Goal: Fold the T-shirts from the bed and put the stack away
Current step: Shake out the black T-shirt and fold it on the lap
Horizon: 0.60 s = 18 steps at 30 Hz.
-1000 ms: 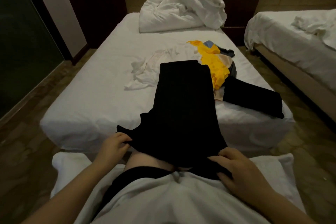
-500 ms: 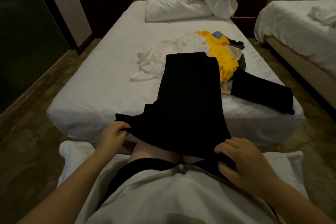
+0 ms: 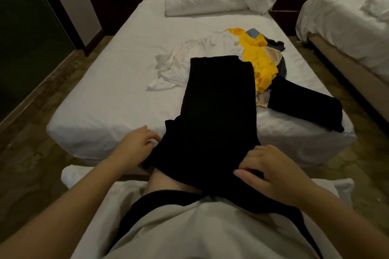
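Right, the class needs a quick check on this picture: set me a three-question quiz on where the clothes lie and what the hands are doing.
1. True or false: the yellow garment lies on the floor.
2. Where is the folded black garment? A: near the right corner of the bed. B: under the bed. C: on a chair.
3. Fill in: the right hand grips the near end of the ___ T-shirt.
Key: 1 false, it lies on the bed. 2 A. 3 black.
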Tool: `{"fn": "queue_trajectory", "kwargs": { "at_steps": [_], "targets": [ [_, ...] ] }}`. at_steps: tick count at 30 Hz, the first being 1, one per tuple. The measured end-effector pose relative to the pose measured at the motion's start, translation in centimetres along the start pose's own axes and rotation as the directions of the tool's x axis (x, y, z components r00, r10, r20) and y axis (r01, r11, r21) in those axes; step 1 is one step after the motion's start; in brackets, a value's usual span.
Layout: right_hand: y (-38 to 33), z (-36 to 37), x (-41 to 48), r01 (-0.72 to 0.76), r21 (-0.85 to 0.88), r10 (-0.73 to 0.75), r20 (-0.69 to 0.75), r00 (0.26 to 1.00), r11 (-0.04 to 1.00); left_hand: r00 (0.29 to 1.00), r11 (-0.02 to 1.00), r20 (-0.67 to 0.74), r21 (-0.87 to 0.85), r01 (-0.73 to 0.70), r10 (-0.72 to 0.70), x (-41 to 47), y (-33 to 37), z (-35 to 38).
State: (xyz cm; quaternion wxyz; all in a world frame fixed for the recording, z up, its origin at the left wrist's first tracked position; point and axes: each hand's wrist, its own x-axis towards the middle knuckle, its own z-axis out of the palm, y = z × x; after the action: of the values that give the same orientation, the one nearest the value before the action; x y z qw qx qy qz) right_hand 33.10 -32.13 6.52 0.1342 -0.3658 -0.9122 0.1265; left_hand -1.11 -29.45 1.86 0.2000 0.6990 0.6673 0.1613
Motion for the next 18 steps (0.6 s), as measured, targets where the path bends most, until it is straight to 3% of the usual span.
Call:
{"fn": "queue_trajectory", "kwargs": {
  "at_steps": [3, 8, 12, 18],
  "targets": [
    [1.9, -0.4, 3.0, -0.013, -0.016, 0.013, -0.024, 1.0, 1.0, 0.997, 0.996, 0.01, 0.041, -0.079, 0.078, 2.5, 2.8, -0.4],
    [7.2, -1.2, 8.2, -0.019, 0.116, 0.02, -0.009, 1.0, 0.993, 0.991, 0.991, -0.034, -0.011, -0.131, 0.13, 7.8, 6.0, -1.2],
    [12.1, -1.8, 12.3, -0.043, 0.159, 0.044, -0.003, 0.999, 0.986, 0.994, 0.995, -0.058, 0.011, -0.096, 0.097, 13.5, 6.2, -1.1],
    [20.9, -2.1, 19.3, -0.226, 0.27, 0.219, 0.056, 0.974, 0.936, 0.996, 1.0, -0.084, -0.003, -0.001, 0.001, 22.2, 4.6, -0.4]
  ]
}}
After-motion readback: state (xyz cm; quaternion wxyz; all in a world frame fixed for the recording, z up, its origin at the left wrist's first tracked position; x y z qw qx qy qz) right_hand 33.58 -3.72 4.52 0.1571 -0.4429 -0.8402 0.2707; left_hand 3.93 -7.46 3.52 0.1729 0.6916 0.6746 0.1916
